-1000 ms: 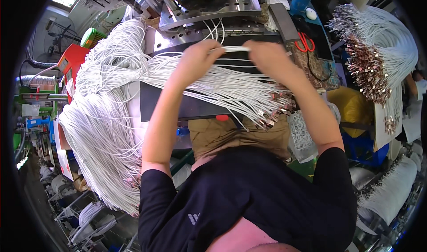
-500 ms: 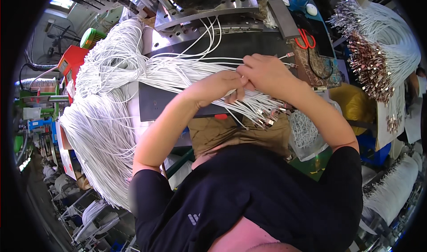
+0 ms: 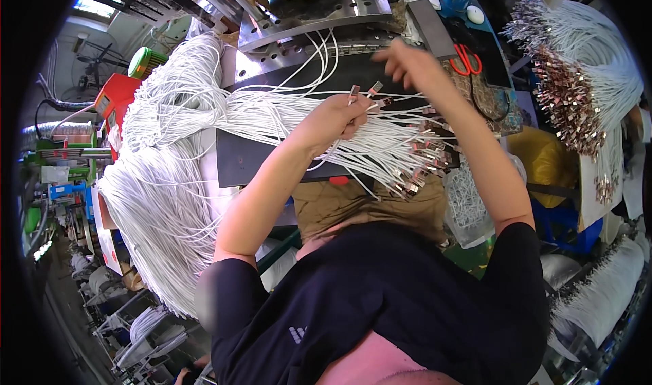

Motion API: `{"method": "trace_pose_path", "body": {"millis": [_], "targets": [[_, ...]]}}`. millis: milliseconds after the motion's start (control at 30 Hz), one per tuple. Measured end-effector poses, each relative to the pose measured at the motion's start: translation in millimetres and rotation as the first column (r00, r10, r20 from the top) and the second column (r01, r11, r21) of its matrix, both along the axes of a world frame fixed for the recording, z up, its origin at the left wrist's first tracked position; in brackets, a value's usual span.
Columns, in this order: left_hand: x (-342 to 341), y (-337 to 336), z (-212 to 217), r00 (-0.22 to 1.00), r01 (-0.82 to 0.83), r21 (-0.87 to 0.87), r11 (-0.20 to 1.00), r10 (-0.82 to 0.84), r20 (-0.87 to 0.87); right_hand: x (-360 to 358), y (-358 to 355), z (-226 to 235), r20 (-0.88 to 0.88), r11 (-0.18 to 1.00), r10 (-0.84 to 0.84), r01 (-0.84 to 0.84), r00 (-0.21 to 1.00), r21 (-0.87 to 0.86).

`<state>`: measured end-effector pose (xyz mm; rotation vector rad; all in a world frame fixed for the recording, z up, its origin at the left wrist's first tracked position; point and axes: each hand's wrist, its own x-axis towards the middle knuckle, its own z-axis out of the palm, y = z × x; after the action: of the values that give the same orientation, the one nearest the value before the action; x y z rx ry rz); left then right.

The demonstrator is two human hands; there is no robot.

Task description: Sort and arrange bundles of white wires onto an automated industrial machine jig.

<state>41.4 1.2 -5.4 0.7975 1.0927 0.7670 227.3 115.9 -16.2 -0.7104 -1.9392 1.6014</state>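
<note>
My left hand [image 3: 337, 121] is closed around a few white cables, whose metal-tipped plugs [image 3: 375, 87] stick out past its fingers. Under and beside it, a thick bundle of white cables [image 3: 272, 113] stretches across the dark work surface [image 3: 238, 161]. The bundle's plug ends [image 3: 424, 155] fan out toward the right, near my lap. My right hand [image 3: 413, 67] is raised beyond the bundle, in front of the metal press, its fingers apart and somewhat smeared by motion. Nothing shows between those fingers.
A metal press base [image 3: 312, 18] stands at the far side. Orange-handled scissors [image 3: 466, 60] lie right of a grey bar [image 3: 429, 28]. Large cable heaps [image 3: 156, 215] hang at left; another plug-ended bundle [image 3: 570, 93] is at right. A clear bag [image 3: 468, 202] sits beside my lap.
My right hand has left the left hand and moved away toward the press. The left hand now shows plug ends above its fingers, and the bundle's plugs lie more spread.
</note>
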Motion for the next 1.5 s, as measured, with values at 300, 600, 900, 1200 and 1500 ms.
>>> {"method": "trace_pose_path", "body": {"millis": [300, 600, 900, 1200, 1500], "targets": [[-8, 43, -32, 0.998, 0.038, 0.053, 0.998, -0.04, 0.038, 19, -4, -11, 0.379, 0.904, -0.118, -0.058, 0.918, 0.423], [-18, 68, -35, 0.909, -0.321, -0.006, 0.947, 0.31, 0.28, -10, 51, -23, 0.134, 0.281, -0.459, 0.0, 0.878, 0.96], [2, 81, -83, 0.948, -0.315, 0.059, 0.947, 0.312, 0.056, -4, 35, -42, 0.388, 0.896, -0.213, 0.021, 0.897, 0.444], [13, 70, -60, 0.932, -0.362, 0.097, 0.927, 0.362, 0.018, -3, 45, -57, 0.22, 0.906, -0.257, 0.314, 0.941, -0.285], [23, 64, -56, 0.919, -0.393, 0.067, 0.917, 0.39, 0.056, 5, 44, -60, 0.236, 0.962, -0.22, 0.251, 0.946, -0.108]]}}
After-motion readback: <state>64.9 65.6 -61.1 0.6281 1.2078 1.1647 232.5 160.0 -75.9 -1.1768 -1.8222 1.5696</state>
